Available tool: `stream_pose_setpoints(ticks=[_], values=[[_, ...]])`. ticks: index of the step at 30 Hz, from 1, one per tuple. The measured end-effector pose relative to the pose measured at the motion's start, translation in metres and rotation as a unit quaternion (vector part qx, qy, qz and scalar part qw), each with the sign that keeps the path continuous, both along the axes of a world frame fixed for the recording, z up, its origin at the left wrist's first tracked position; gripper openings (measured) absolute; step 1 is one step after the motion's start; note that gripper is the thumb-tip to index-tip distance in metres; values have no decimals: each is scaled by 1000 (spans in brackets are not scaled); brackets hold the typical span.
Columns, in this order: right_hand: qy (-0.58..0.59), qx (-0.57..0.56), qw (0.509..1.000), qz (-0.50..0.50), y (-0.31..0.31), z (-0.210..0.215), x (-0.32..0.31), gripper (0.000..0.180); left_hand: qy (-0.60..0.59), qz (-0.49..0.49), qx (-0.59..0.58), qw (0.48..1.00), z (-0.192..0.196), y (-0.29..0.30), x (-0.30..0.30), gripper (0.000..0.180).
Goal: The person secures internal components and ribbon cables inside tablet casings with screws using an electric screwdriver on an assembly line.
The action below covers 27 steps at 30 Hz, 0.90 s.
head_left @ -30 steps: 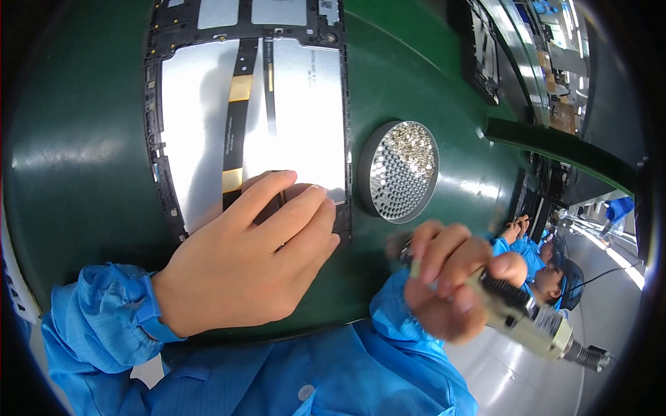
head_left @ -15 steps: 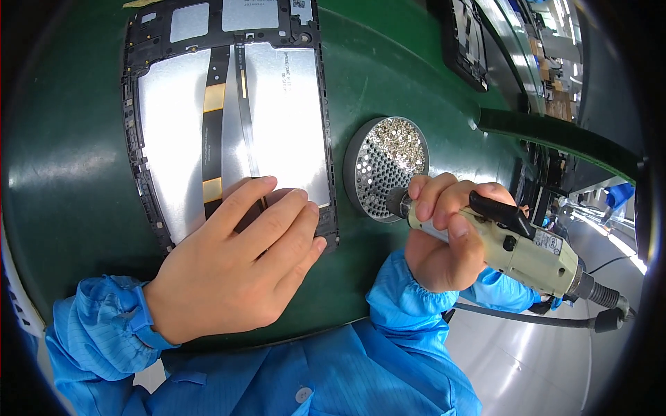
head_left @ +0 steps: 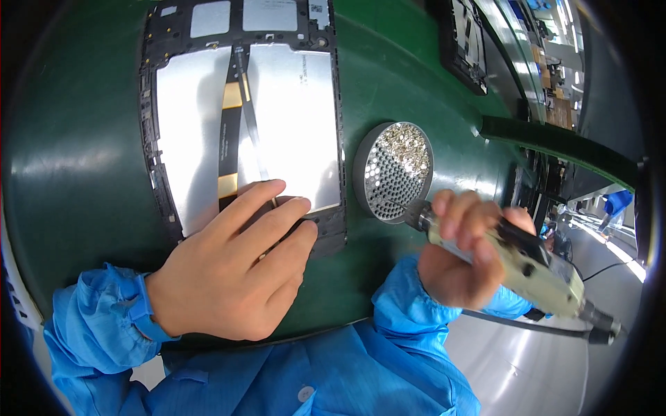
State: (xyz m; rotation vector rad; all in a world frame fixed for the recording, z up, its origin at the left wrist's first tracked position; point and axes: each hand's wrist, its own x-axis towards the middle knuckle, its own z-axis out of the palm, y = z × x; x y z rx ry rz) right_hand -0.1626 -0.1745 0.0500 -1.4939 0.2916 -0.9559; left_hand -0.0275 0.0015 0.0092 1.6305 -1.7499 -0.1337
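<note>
On green mat (head_left: 83,173) — left hand (head_left: 232,274) presses tablet (head_left: 243,125); right hand (head_left: 461,260) grips screwdriver (head_left: 527,267).

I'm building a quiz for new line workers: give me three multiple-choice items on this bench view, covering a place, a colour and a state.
1. Where is the round perforated metal screw dish?
A right of the opened tablet
B on it
C left of it

2. The work mat is:
A red
B dark green
C white

3. The left hand:
A hangs in the air
B lies flat on the opened black-framed tablet
C holds the driver

Key: A, the dish sits beside the frame's right edge; B, the mat shows green; B, the right hand holds the grey electric screwdriver.
</note>
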Motion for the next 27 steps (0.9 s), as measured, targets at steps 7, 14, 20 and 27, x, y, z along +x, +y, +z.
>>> stream_pose_setpoints(ticks=[7,14,20,27], values=[[60,-34,983,172,41,29,2,35,27,-18,-19,999,2,6,3,8],[73,-34,980,181,58,22,10,33,11,-18,-36,999,1,7,3,6],[64,-24,980,189,56,17,11,33,8,-10,-53,999,-2,5,-1,5],[63,-35,980,185,58,13,13,30,4,-8,-50,999,-3,4,-1,6]])
